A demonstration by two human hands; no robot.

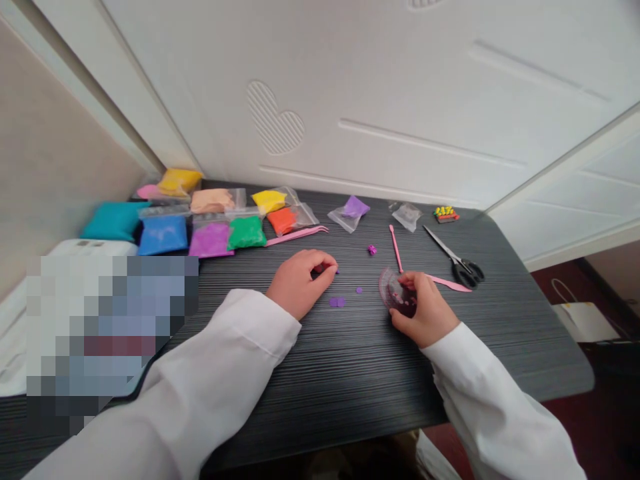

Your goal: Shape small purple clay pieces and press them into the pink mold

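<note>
My left hand rests near the table's middle, thumb and forefinger pinched on a small bit of purple clay, mostly hidden by the fingertips. In my right hand is a clear, round plastic disc with markings, held tilted at its edge by thumb and fingers. Between the hands lie flat purple clay pieces and a tiny purple dot of clay. A little magenta clay figure sits farther back. Beyond the right hand lie a thin pink modelling tool and a pink plastic knife.
Black-handled scissors and a yellow-and-red clay piece lie at the right. Bagged purple clay is at the back. Pink tweezers and several clay bags line the left, near a blurred-out device. A white panel rises behind.
</note>
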